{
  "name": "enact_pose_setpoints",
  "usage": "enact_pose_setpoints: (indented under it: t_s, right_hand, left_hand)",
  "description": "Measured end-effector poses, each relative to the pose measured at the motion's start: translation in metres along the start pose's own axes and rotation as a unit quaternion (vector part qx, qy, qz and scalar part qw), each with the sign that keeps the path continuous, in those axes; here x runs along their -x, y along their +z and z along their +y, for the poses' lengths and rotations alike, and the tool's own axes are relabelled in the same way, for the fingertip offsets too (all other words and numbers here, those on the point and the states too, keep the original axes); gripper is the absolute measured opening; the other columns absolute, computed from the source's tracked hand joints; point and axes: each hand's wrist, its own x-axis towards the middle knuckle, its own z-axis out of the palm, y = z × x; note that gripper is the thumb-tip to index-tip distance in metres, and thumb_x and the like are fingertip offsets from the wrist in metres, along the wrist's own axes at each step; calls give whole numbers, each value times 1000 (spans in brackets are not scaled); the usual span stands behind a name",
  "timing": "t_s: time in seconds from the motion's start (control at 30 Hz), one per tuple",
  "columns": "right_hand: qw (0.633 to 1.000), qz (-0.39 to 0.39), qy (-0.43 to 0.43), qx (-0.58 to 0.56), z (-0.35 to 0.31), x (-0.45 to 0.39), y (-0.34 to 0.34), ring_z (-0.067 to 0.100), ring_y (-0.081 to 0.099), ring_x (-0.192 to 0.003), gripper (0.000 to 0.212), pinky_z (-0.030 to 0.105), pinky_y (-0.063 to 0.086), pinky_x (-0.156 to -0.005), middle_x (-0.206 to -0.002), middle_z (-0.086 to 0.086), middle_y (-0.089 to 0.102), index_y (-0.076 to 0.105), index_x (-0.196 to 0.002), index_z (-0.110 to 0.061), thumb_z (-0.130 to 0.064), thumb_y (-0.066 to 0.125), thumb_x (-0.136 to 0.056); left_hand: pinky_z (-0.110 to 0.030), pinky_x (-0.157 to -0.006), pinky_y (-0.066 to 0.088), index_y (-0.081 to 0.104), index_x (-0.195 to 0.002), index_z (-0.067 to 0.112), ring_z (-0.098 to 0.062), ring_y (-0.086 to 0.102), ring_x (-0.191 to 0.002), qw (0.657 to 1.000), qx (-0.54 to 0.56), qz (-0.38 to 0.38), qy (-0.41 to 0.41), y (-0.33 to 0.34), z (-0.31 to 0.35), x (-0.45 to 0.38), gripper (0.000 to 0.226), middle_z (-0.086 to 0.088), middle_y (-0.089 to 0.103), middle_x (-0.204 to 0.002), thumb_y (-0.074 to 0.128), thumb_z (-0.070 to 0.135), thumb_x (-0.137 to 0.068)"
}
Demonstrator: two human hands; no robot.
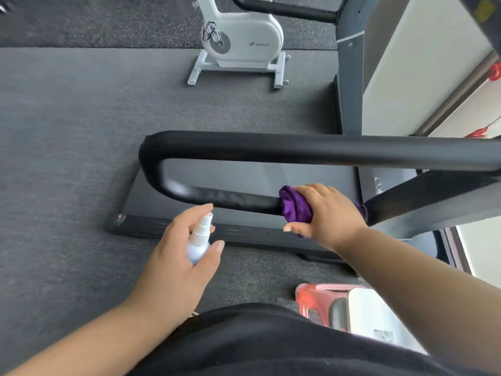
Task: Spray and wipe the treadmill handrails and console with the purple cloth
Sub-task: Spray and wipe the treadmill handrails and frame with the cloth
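We are mid-wipe, right hand [329, 213] clenching the bunched purple cloth [295, 206] around the black padded handrail [238, 200], left hand [179, 256] gripping the small white spray bottle [199, 240] beside it, likely spraying next

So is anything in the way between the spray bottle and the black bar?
Nothing visible. The left hand holds the spray bottle just below the handrail, with open air between. The purple cloth, in the right hand, sits further along.

The handrail [298, 150] is matte black, the cloth [294, 206] deep purple, and the spray bottle [199, 240] pale blue with a white nozzle. The floor [67, 131] is speckled dark grey. The exercise bike [244, 36] is white.
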Motion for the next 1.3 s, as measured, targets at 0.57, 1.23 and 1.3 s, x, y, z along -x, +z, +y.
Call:
enact_pose_setpoints:
  t_s: [0.57, 1.23, 1.3]
  right_hand:
    - [988, 52, -142, -24, -155, -78, 36, 25, 49, -126, 61, 42, 49, -93, -137, 0, 55, 50, -139, -23, -52, 64, -87]
    - [877, 152, 0, -457, -232, -94, 39, -4, 48, -121, 50, 24, 35, -107, -125, -27, 52, 34, -137, -37, -49, 48, -91]
    - [896, 136, 25, -421, -244, -100, 48, -7, 48, -112, 62, 18, 34, -98, -121, -25, 52, 30, -133, -44, -58, 59, -80]
  left_hand:
    - [-1, -91, 32, 35, -119, 73, 4, 52, -118, 1000, -23, 6, -2, -32, -32, 8, 63, 21, 57, -126, 67, 30, -86]
    - [-2, -90, 33, 31, -119, 76, 4, 52, -114, 999, -11, 8, 33, -101, -78, 14, 64, 24, 55, -124, 65, 34, -85]
    - [-2, -91, 32, 31, -119, 76, 3, 52, -115, 999, -16, 4, 32, -108, -84, 15, 62, 23, 55, -123, 64, 36, -84]
